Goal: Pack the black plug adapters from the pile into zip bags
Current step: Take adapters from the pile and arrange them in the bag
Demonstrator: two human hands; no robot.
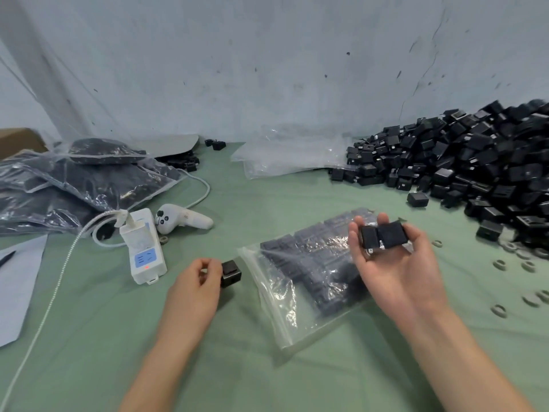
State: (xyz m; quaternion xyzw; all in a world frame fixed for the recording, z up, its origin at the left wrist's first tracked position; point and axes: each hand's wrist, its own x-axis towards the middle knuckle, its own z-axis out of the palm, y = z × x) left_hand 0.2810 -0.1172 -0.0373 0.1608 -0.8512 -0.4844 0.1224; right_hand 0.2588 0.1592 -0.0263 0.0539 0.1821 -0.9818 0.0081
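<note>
While left hand [194,282] pinches single adapter [231,273], right hand [398,272] grips adapter pair [383,237]; zip bag [285,307] contents blurred by glare.

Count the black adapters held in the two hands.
3: one adapter pinched in the left hand, left of the zip bag; two adapters side by side in the right hand above it. Others may hide behind them.

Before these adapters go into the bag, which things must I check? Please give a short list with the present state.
1. Left hand pinches one black cube-shaped plug adapter: ok.
2. Right hand holds two black plug adapters: ok.
3. Clear plastic zip bag lies flat between the hands: ok.
4. Bag mouth open: cannot tell.
5. Room left in the bag: ok, the near end looks empty.
</note>
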